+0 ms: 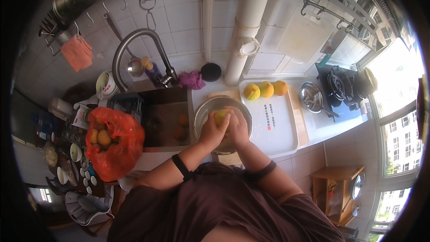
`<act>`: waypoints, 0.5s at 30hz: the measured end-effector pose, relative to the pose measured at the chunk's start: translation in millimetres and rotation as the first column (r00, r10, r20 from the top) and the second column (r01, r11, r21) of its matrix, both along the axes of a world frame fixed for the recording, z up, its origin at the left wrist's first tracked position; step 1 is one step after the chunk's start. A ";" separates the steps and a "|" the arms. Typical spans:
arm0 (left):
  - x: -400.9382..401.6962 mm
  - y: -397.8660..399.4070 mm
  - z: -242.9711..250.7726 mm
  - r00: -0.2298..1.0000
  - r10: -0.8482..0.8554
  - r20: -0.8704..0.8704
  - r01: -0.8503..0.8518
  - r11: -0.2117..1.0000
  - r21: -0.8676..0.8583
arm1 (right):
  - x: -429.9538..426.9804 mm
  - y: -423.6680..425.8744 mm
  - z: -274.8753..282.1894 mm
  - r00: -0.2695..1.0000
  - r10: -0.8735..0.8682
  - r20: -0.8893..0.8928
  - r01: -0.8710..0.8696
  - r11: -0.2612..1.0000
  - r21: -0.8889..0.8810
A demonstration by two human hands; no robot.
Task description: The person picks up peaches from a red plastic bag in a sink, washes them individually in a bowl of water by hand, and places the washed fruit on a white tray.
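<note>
Both my left hand (213,130) and my right hand (238,128) are closed around one yellow-green peach (221,117), held over a round metal bowl (249,111). What lies in the bowl is mostly hidden by my hands. Right of the bowl, three yellow peaches (266,89) sit in a row at the back of a white tray (268,137) that bears writing. On the left, a red plastic bag (126,158) stands open with several peaches (104,137) inside. Between bag and bowl, the dark sink (161,104) holds a few round orange fruits (183,119), dimly seen.
A curved faucet (137,33) arches behind the sink, beside a purple pump bottle (153,72) and a purple cloth (191,80). A metal saucepan (311,96) stands near the gas stove (341,87) at right. A vertical white pipe (248,23) rises behind the counter.
</note>
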State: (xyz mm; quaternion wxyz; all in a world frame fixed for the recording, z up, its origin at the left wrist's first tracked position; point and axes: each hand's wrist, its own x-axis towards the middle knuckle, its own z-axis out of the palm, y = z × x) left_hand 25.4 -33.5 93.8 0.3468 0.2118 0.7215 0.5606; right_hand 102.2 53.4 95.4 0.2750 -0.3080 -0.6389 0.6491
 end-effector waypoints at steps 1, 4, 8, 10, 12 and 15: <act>0.5 -1.9 -5.3 0.962 -0.049 -0.268 0.047 0.999 -0.015 | -2.4 4.2 -10.6 0.999 -0.022 -0.042 0.013 0.978 -0.207; -0.7 -0.5 -14.9 0.823 -0.053 -0.566 0.091 0.995 0.040 | -7.2 8.7 -21.3 0.993 -0.117 0.012 0.099 0.775 -0.624; 7.6 6.0 -19.1 0.928 0.127 -0.349 -0.051 0.974 0.219 | -11.0 -3.4 -9.7 0.983 -0.157 0.093 0.181 0.769 -0.613; 5.4 12.3 -29.8 0.943 0.194 -0.270 -0.121 0.957 0.263 | -10.4 -7.3 -6.1 0.986 -0.150 0.066 0.164 0.885 -0.436; -1.3 14.9 -27.6 0.971 0.229 -0.064 -0.213 0.959 0.188 | -10.8 -7.5 -12.7 0.989 -0.130 0.073 0.115 0.976 0.183; -15.4 18.1 -47.8 0.896 0.180 0.406 -0.228 0.971 0.073 | -8.0 -16.4 -15.0 0.988 -0.152 0.012 0.129 0.879 0.459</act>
